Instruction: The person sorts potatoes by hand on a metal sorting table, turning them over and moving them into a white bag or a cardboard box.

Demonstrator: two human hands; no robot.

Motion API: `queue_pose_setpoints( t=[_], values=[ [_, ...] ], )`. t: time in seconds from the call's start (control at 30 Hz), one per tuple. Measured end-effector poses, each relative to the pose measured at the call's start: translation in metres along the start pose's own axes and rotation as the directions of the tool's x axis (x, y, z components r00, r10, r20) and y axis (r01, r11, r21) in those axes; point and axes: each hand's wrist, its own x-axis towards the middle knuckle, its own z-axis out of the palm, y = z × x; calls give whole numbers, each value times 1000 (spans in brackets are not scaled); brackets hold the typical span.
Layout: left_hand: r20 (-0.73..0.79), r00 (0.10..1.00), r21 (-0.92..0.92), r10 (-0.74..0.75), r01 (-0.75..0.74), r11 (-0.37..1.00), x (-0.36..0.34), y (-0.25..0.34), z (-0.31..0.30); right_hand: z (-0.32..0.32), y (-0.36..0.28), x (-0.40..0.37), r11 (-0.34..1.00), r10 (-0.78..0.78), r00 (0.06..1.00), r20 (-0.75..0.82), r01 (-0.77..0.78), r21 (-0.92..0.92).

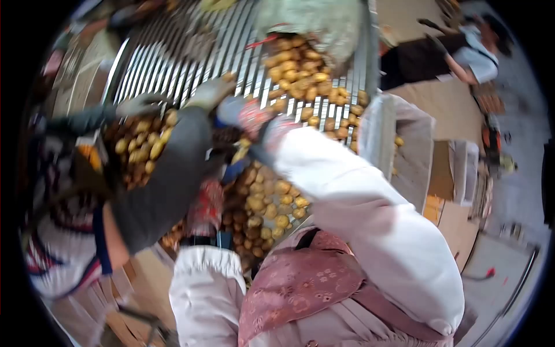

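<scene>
My right hand (233,111), in a blue-grey glove with a red patterned cuff, reaches across to the lower edge of the slatted metal bed (173,69). It is blurred, and its fingers cannot be made out. Below it, my left hand (218,157) is mostly covered by a co-worker's grey sleeve; its red patterned cuff shows. Potatoes (263,196) lie heaped beneath and beside my hands. Near my right hand, a co-worker's gloved hand (211,92) is over the slats, by a single potato (229,76).
A pale sack (312,23) lies at the top with potatoes (298,69) spilling from its mouth onto the slats. The co-worker's grey sleeve (173,173) crosses from the left. A lined bin (413,139) stands at the right, near cardboard boxes (442,170). Another person (445,55) stands beyond.
</scene>
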Motion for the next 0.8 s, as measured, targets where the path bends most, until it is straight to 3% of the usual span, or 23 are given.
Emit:
queue_pose_setpoints(
  t=[0.03, 0.07, 0.1, 0.13, 0.17, 0.2, 0.23, 0.27, 0.3, 0.33, 0.37, 0.4, 0.43, 0.5, 0.6, 0.7, 0.73, 0.77, 0.8],
  values=[
    [90, 981, 249, -172, 146, 958, 2, 69, -80, 2, -6, 4, 1000, -27, 1000, -13, 27, -1],
    [-34, 959, 87, -282, 284, 955, -34, 110, -44, 0, -9, 2, 999, -50, 999, -22, 50, 8],
    [-38, 895, -290, -444, 415, 862, -93, 144, 21, 0, -12, 0, 996, -83, 996, -24, 84, 23],
    [32, 825, -530, -564, 492, 691, -144, 171, 63, -2, -15, -3, 992, -116, 993, -21, 117, 53],
    [105, 781, -631, -615, 531, 566, -197, 192, 89, 42, -4, 12, 989, -109, 979, -169, 124, 79],
    [109, 807, -629, -580, 508, 588, -228, 202, 86, 25, -6, -12, 970, -121, 991, -58, 130, 203],
    [41, 848, -773, -529, 363, 521, -250, 210, 73, 15, -12, -37, 920, -114, 991, 64, 81, 385],
    [-33, 875, -882, -484, 202, 425, -249, 214, 51, 40, -9, -51, 923, -78, 996, 45, 55, 381],
    [-147, 983, -394, -108, 43, 918, -197, 277, -44, 86, 6, -60, 713, -347, 845, -406, 519, 472],
    [-357, 891, -355, -280, 147, 923, -203, 317, -62, 114, 19, -75, 383, -436, 453, -777, 875, 295],
    [-379, 855, -364, -354, 214, 906, -208, 336, -63, 82, 10, -157, 469, -189, 469, -863, 815, 340],
    [-355, 850, -390, -388, 243, 888, -202, 347, -58, 87, -6, -199, 398, -87, 683, -726, 691, 603],
    [-325, 850, -394, -415, 277, 876, -198, 358, -50, 101, -15, -221, 348, -54, 789, -612, 589, 729],
    [-302, 850, -388, -431, 303, 870, -189, 384, -39, 116, -29, -259, 290, 0, 842, -539, 516, 806],
    [-278, 863, -385, -421, 302, 872, -188, 420, -29, 122, -31, -297, 273, 74, 839, -540, 504, 820],
    [-262, 914, -385, -310, 196, 902, -154, 454, -22, 118, -23, -335, 311, 186, 783, -594, 526, 791],
    [-262, 926, -374, -270, 160, 913, -141, 465, -18, 114, -20, -350, 343, 229, 746, -625, 539, 769],
    [-353, 921, -377, -162, 19, 926, -118, 474, -12, 107, -14, -365, 404, 276, 680, -679, 559, 724],
    [-333, 942, -326, -50, -66, 943, -91, 488, -20, 96, -1, -383, 509, 328, 574, -750, 561, 652]
  ],
)
